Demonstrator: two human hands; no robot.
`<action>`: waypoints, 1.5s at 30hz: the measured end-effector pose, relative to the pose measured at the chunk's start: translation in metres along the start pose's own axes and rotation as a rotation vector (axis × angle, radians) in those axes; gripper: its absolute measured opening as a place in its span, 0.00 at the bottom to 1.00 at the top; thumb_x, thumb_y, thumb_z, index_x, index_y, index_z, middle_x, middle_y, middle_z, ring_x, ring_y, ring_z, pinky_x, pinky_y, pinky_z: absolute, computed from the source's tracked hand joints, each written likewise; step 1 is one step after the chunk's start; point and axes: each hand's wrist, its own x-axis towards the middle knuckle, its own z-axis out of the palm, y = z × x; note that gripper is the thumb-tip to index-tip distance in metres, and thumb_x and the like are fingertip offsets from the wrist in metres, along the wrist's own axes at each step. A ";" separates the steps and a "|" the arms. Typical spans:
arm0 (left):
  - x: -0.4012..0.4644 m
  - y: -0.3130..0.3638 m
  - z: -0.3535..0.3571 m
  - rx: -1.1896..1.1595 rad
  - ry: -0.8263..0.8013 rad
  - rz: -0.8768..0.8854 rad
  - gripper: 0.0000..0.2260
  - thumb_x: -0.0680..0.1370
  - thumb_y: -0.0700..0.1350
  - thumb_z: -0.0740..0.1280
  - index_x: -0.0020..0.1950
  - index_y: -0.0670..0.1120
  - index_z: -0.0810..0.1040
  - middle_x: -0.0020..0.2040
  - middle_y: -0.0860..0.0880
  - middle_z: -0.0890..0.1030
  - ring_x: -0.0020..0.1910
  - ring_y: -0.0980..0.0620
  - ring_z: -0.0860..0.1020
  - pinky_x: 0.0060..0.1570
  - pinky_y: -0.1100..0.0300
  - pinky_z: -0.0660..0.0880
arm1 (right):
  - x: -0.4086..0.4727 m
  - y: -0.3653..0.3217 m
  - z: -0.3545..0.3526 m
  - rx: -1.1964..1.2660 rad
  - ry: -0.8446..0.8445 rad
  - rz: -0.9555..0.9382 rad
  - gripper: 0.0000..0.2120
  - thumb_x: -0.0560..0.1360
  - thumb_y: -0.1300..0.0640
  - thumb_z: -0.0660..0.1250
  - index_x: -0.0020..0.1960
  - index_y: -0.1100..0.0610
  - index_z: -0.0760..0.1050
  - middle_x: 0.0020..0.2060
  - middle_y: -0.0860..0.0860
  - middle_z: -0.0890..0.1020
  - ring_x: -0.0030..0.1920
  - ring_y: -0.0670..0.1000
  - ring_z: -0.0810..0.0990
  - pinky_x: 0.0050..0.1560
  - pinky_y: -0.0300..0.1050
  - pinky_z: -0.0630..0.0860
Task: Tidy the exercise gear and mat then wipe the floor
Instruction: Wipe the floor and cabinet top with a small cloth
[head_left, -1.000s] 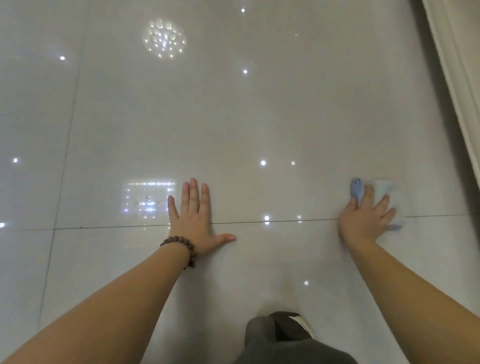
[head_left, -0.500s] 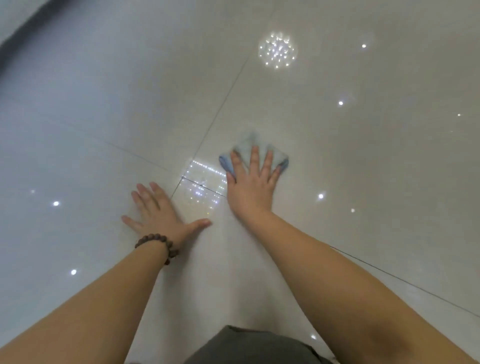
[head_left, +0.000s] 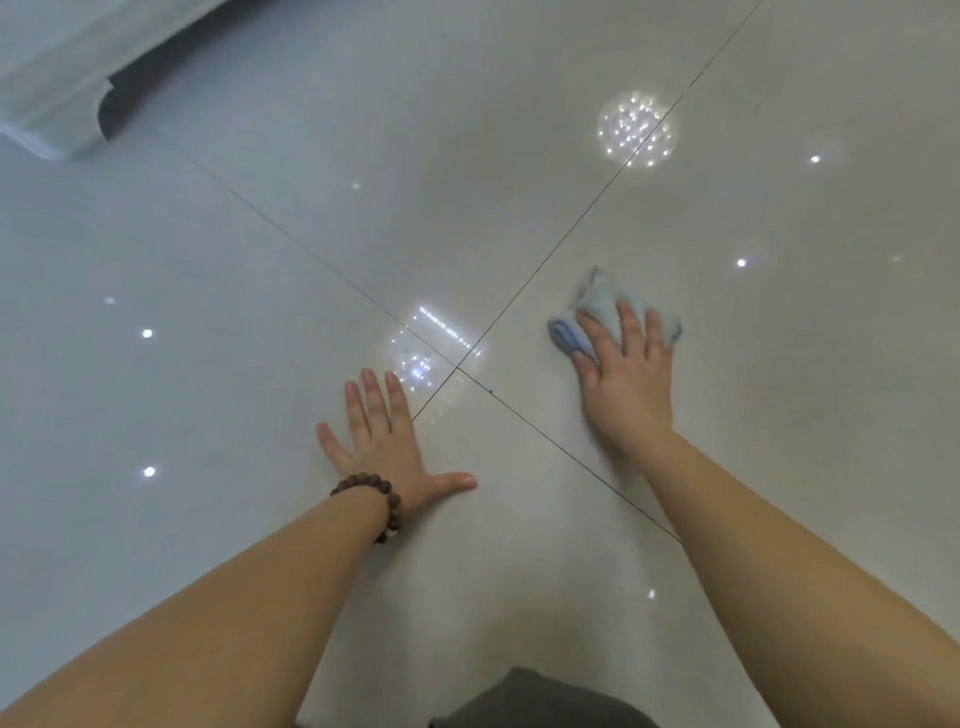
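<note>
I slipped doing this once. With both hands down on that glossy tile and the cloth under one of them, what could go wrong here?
1. The left hand lies flat on the glossy floor, apparently propping the person; on a damp patch it could slide.
2. The right hand presses the blue cloth, which is bunched; it may skid or slip from under the fingers, leaving streaks.
3. The bead bracelet sits low and might scrape the tile.

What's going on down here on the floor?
A person is on the floor, wiping the glossy tiles. The right hand presses a light blue cloth flat against a tile, fingers spread over it. The left hand, with a bead bracelet on its wrist, rests flat on the floor as a prop. No exercise gear or mat is in view.
</note>
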 end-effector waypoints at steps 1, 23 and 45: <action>0.000 -0.001 0.001 0.000 0.002 0.000 0.66 0.57 0.80 0.62 0.69 0.47 0.19 0.70 0.46 0.20 0.71 0.45 0.23 0.69 0.32 0.37 | 0.011 -0.020 0.004 0.000 0.021 0.099 0.23 0.79 0.41 0.52 0.72 0.41 0.63 0.77 0.52 0.55 0.76 0.61 0.47 0.73 0.63 0.41; 0.039 -0.023 -0.059 -0.068 -0.024 -0.128 0.69 0.54 0.80 0.64 0.73 0.45 0.24 0.73 0.43 0.25 0.74 0.43 0.29 0.70 0.31 0.43 | 0.080 -0.127 0.020 0.063 0.026 0.159 0.22 0.79 0.40 0.53 0.73 0.38 0.60 0.77 0.50 0.53 0.76 0.59 0.44 0.71 0.64 0.34; 0.043 -0.027 -0.045 0.016 0.000 -0.150 0.71 0.54 0.79 0.66 0.70 0.44 0.20 0.71 0.42 0.22 0.72 0.40 0.27 0.69 0.30 0.40 | 0.010 -0.064 0.026 0.020 -0.062 -0.633 0.19 0.77 0.46 0.56 0.66 0.43 0.73 0.69 0.53 0.71 0.72 0.60 0.63 0.72 0.62 0.57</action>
